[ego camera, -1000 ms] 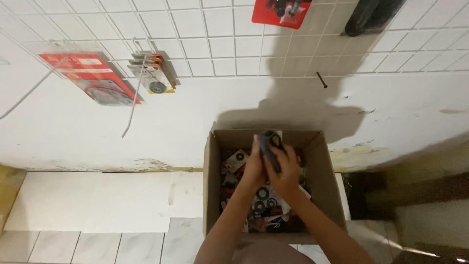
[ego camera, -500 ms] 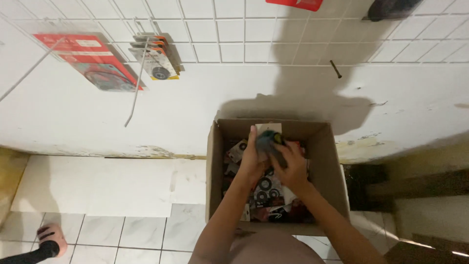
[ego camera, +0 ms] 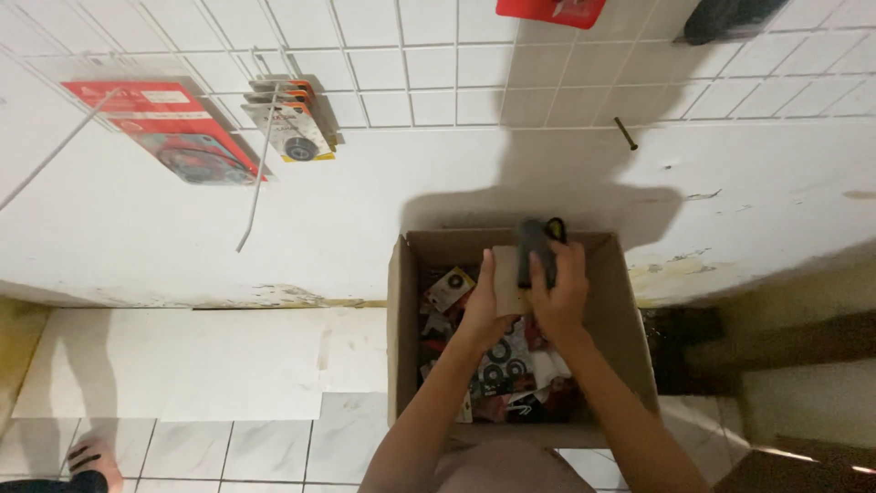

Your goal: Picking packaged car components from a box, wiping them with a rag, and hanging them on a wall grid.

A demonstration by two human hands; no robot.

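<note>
Over the open cardboard box (ego camera: 401,301) on the tiled floor, both hands hold one carded pack (ego camera: 527,265) above the heap of packs (ego camera: 497,365). The left hand (ego camera: 485,306) grips its card edge; the right hand (ego camera: 558,290) clasps its dark part. Red packs (ego camera: 169,137) hang on the wall grid.

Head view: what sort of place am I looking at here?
Probably a small parts shop or stockroom: carded packs hang on a white wire grid, and both hands work over a cardboard box of similar packaged parts.
</note>
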